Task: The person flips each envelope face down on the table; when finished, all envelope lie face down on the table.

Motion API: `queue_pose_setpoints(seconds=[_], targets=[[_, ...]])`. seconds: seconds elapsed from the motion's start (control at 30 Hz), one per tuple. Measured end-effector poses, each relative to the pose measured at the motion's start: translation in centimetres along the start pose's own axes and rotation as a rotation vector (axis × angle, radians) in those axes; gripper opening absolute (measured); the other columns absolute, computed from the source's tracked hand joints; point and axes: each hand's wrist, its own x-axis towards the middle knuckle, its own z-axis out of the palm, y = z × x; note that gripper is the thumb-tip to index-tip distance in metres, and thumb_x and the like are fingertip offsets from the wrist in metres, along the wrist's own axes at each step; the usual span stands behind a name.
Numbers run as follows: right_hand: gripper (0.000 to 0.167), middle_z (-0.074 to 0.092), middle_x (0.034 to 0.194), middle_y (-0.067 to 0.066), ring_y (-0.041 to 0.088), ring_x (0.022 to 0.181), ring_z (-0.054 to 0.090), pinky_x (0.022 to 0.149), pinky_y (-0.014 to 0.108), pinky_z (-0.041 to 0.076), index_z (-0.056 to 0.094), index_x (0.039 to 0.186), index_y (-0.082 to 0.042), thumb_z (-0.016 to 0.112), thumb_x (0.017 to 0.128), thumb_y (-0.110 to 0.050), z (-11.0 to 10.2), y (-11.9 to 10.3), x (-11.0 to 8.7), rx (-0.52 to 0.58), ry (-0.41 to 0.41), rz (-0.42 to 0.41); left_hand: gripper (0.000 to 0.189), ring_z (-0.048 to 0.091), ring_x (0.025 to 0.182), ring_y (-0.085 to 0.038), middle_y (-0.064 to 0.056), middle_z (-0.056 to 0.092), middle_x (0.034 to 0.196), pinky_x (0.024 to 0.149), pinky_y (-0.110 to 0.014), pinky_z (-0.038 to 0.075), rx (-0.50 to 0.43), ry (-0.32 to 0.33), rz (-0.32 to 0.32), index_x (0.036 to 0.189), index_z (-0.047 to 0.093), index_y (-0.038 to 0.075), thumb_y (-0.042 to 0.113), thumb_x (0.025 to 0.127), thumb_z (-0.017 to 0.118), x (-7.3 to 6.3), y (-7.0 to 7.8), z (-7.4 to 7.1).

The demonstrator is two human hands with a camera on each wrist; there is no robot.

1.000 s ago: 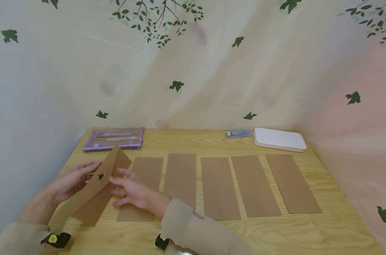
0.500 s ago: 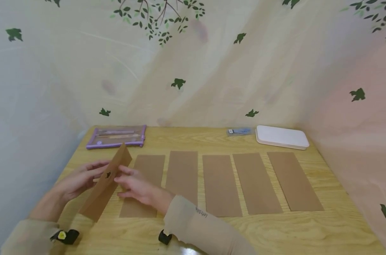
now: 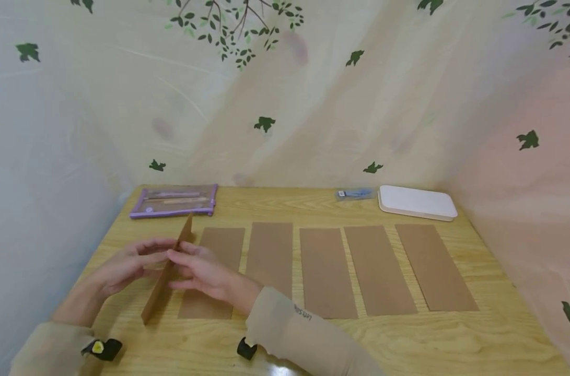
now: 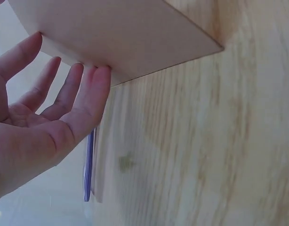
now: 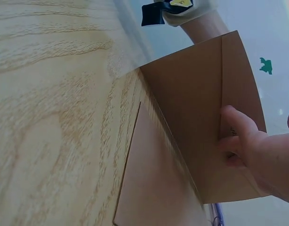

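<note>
In the head view a brown kraft envelope [image 3: 158, 292] stands on its long edge between my two hands. My left hand [image 3: 125, 266] is on its left side. In the left wrist view its spread fingertips [image 4: 102, 75] rest against the plain face. My right hand [image 3: 205, 271] reaches in from the other side. The right wrist view shows thumb and bent fingers [image 5: 243, 125] against the envelope's flap, all on that same face. The flap's small dark print is mostly covered by this hand.
Several flat brown envelopes [image 3: 270, 261] lie in a row to the right on the wooden table [image 3: 407, 344]. At the back are a purple-edged clear pencil pouch [image 3: 172, 202], a small blue packaged item [image 3: 355, 194] and a white case [image 3: 416, 202].
The envelope has turned from leaning with its printed flap in view to nearly upright, edge toward the head camera. Both hands have come closer together around it, the left moving right.
</note>
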Motion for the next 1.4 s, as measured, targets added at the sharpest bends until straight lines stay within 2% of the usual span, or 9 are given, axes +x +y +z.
queue_pose_setpoints(seconds=[0.23, 0.43, 0.63, 0.8, 0.9, 1.07, 1.2, 1.3, 1.4], targets=[[0.062, 0.039, 0.155, 0.022, 0.043, 0.136, 0.045, 0.103, 0.060, 0.045, 0.027, 0.157, 0.003, 0.056, 0.105, -0.012, -0.5, 0.1, 0.0, 0.011, 0.022, -0.015, 0.054, 0.059, 0.119, -0.010, -0.006, 0.053, 0.140, 0.099, -0.035, 0.053, 0.030, 0.027, -0.009, 0.149, 0.038, -0.008, 0.014, 0.104, 0.059, 0.3, -0.5, 0.5], [0.063, 0.042, 0.154, 0.018, 0.044, 0.135, 0.046, 0.101, 0.061, 0.047, 0.028, 0.157, 0.000, 0.058, 0.104, -0.015, -1.1, 0.0, 0.2, -0.002, 0.002, -0.023, 0.058, 0.060, 0.118, -0.010, -0.007, 0.050, 0.142, 0.099, -0.043, 0.054, 0.016, 0.032, -0.013, 0.150, 0.033, -0.012, 0.014, 0.104, 0.058, 0.4, -0.7, 0.5], [0.061, 0.040, 0.157, 0.017, 0.041, 0.136, 0.047, 0.104, 0.064, 0.042, 0.030, 0.157, -0.002, 0.057, 0.103, -0.007, -1.7, -0.1, 0.4, -0.049, 0.022, -0.034, 0.059, 0.061, 0.117, -0.014, -0.022, 0.044, 0.146, 0.098, -0.044, 0.054, 0.002, 0.046, -0.024, 0.149, 0.032, -0.013, 0.016, 0.105, 0.057, 0.4, -0.7, 0.1], [0.069, 0.035, 0.159, 0.021, 0.041, 0.133, 0.050, 0.106, 0.067, 0.038, 0.020, 0.159, 0.000, 0.055, 0.100, 0.003, -2.0, 0.1, 0.7, -0.037, 0.098, -0.024, 0.058, 0.060, 0.118, -0.011, -0.013, 0.051, 0.141, 0.098, -0.044, 0.054, 0.009, 0.082, -0.033, 0.149, 0.033, -0.012, 0.018, 0.105, 0.058, 0.2, -0.9, -0.4], [0.071, 0.041, 0.155, 0.023, 0.042, 0.129, 0.053, 0.106, 0.066, 0.039, 0.018, 0.160, 0.000, 0.055, 0.099, 0.003, -2.3, 0.2, 0.9, -0.033, 0.121, -0.022, 0.057, 0.060, 0.117, -0.009, -0.007, 0.055, 0.137, 0.097, -0.043, 0.055, 0.003, 0.103, -0.030, 0.148, 0.034, -0.013, 0.017, 0.105, 0.058, 0.1, -1.1, -0.8], [0.067, 0.058, 0.138, 0.022, 0.041, 0.123, 0.058, 0.105, 0.064, 0.042, 0.025, 0.158, -0.002, 0.055, 0.098, 0.000, -2.8, 0.4, 1.2, -0.021, 0.140, -0.010, 0.052, 0.060, 0.117, -0.007, -0.003, 0.057, 0.133, 0.096, -0.041, 0.055, -0.017, 0.110, -0.020, 0.145, 0.038, -0.012, 0.015, 0.105, 0.057, -0.4, -1.4, -1.2], [0.063, 0.063, 0.130, 0.022, 0.038, 0.122, 0.059, 0.105, 0.062, 0.043, 0.029, 0.157, -0.002, 0.054, 0.099, -0.001, -3.0, 0.5, 1.3, -0.011, 0.148, -0.007, 0.050, 0.060, 0.116, -0.007, -0.001, 0.059, 0.131, 0.096, -0.040, 0.055, -0.039, 0.120, -0.024, 0.144, 0.040, -0.011, 0.014, 0.105, 0.057, -0.8, -1.6, -1.5], [0.062, 0.061, 0.132, 0.022, 0.038, 0.124, 0.058, 0.108, 0.062, 0.041, 0.029, 0.156, -0.001, 0.055, 0.099, -0.002, -3.1, 0.5, 1.3, -0.022, 0.153, -0.005, 0.050, 0.060, 0.116, -0.009, -0.001, 0.059, 0.130, 0.096, -0.039, 0.055, -0.046, 0.127, -0.025, 0.144, 0.038, -0.012, 0.013, 0.105, 0.057, -1.0, -1.7, -1.6], [0.066, 0.054, 0.141, 0.025, 0.040, 0.132, 0.051, 0.111, 0.063, 0.035, 0.026, 0.157, 0.002, 0.055, 0.099, -0.002, -3.1, 0.7, 1.3, -0.030, 0.167, 0.000, 0.053, 0.060, 0.116, -0.009, -0.003, 0.058, 0.131, 0.097, -0.039, 0.055, -0.052, 0.134, -0.025, 0.145, 0.035, -0.014, 0.013, 0.105, 0.057, -1.2, -1.9, -1.7]])
